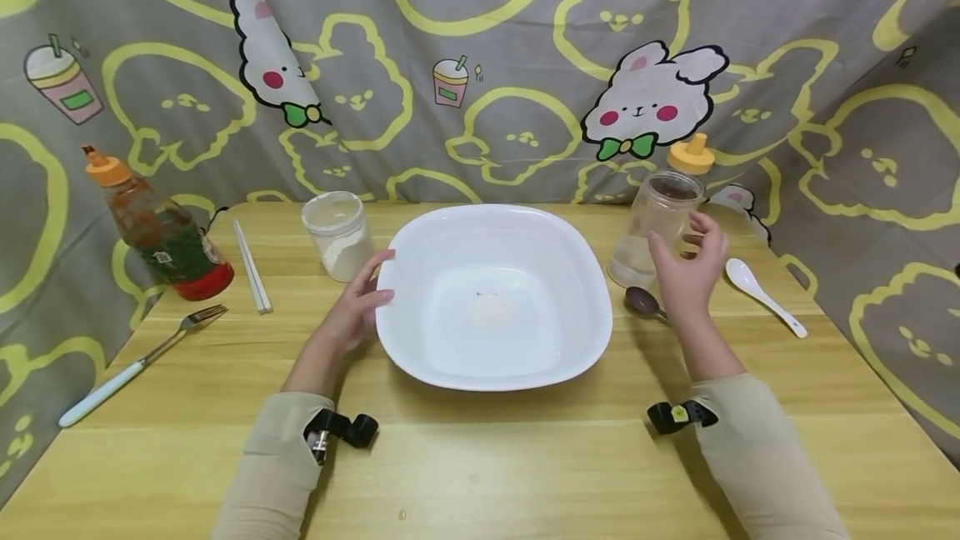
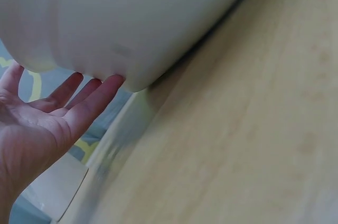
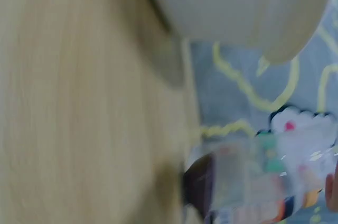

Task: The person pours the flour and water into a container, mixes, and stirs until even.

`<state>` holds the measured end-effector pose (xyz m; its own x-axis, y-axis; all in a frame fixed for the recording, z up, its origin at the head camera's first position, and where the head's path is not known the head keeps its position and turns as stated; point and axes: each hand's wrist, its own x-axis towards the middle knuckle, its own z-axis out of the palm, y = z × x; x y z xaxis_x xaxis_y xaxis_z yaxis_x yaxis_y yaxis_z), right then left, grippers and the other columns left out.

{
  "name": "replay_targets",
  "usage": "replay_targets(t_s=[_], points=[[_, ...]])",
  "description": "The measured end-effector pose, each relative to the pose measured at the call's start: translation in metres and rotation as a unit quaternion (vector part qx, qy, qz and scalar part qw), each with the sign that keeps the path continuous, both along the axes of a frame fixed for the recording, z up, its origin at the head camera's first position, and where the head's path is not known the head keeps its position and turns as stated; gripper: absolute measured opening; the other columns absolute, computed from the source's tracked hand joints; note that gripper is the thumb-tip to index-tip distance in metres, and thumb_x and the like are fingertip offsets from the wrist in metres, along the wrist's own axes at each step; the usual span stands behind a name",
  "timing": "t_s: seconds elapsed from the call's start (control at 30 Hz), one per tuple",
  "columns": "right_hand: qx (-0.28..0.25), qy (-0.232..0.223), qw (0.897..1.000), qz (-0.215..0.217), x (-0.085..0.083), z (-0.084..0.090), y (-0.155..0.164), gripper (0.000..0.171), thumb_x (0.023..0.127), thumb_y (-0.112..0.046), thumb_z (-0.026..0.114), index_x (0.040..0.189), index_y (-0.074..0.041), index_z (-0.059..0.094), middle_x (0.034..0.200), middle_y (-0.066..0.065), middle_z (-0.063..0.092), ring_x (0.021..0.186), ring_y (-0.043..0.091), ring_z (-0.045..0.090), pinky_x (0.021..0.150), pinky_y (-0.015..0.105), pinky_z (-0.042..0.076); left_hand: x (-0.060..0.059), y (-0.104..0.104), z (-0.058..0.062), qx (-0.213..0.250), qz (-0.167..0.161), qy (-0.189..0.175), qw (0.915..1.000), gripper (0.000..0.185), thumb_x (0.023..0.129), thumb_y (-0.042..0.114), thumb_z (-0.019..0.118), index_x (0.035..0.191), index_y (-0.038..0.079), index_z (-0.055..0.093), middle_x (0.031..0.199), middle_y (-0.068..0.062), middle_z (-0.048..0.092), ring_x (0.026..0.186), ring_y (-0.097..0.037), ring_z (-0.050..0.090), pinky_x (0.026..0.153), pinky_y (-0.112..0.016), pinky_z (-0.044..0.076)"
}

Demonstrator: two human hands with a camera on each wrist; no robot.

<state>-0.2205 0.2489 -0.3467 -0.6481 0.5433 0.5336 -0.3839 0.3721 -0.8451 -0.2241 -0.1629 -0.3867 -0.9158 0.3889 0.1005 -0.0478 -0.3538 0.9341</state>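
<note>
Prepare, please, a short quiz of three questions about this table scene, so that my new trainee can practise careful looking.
1. Multiple choice: what does the left hand touch?
A) the fork
B) the white basin
C) the red sauce bottle

2. True or false: the jar with white contents stands between the chopsticks and the basin.

3. Short answer: in the head view, on which side of the right hand does the white spoon lie?

Key: 1. B; 2. true; 3. on the right side.
</note>
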Motion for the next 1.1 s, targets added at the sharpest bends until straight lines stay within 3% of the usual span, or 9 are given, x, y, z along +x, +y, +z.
replay_targets(t_s=[0.1,0.27,0.47,0.87,1.1], points=[[-0.004,-0.08,0.997,-0.016,-0.013,-0.006,0.004,0.067,0.065,-0.018,0.071,0.123,-0.013,0.037,0.113,0.008,0.034,0.101,0.02,0.034,0.086,0.031,0.03,0.001,-0.001,-0.001,0.004,0.002,0.001,1.0,0.053,0.079,-0.004,0.045,0.125,0.022,0.037,0.121,-0.014,0.03,0.094,-0.024,0.048,0.065,-0.034,0.05],[-0.025,-0.175,0.984,0.012,-0.025,-0.015,0.009,0.085,0.067,-0.022,0.07,0.133,-0.017,0.017,0.124,0.012,0.028,0.114,0.021,0.028,0.094,0.03,0.025,0.002,0.001,-0.002,0.008,-0.003,0.007,0.9999,0.052,0.079,-0.003,0.046,0.125,0.021,0.037,0.121,-0.017,0.029,0.096,-0.028,0.046,0.066,-0.036,0.05],[-0.011,-0.184,0.983,0.012,-0.034,-0.025,0.017,0.089,0.065,-0.02,0.071,0.133,-0.017,0.014,0.13,0.011,0.029,0.116,0.021,0.03,0.096,0.025,0.024,0.002,0.006,-0.002,0.017,-0.007,0.008,0.9998,0.053,0.078,-0.003,0.045,0.125,0.02,0.037,0.119,-0.02,0.028,0.094,-0.029,0.048,0.064,-0.036,0.05],[-0.003,-0.212,0.976,0.047,-0.041,-0.024,0.024,0.091,0.065,-0.023,0.072,0.132,-0.015,0.01,0.129,0.01,0.028,0.114,0.021,0.03,0.095,0.029,0.026,0.001,0.004,-0.001,0.009,-0.003,0.005,0.9999,0.053,0.078,-0.002,0.046,0.125,0.02,0.037,0.118,-0.017,0.032,0.093,-0.027,0.049,0.065,-0.036,0.05],[0.079,-0.2,0.975,0.053,-0.042,-0.013,0.022,0.086,0.065,-0.016,0.072,0.13,-0.012,0.017,0.128,0.012,0.031,0.114,0.026,0.031,0.094,0.036,0.028,0.001,0.002,0.0,0.009,0.0,0.004,1.0,0.052,0.078,-0.002,0.046,0.124,0.021,0.037,0.119,-0.017,0.031,0.092,-0.026,0.049,0.064,-0.035,0.05]])
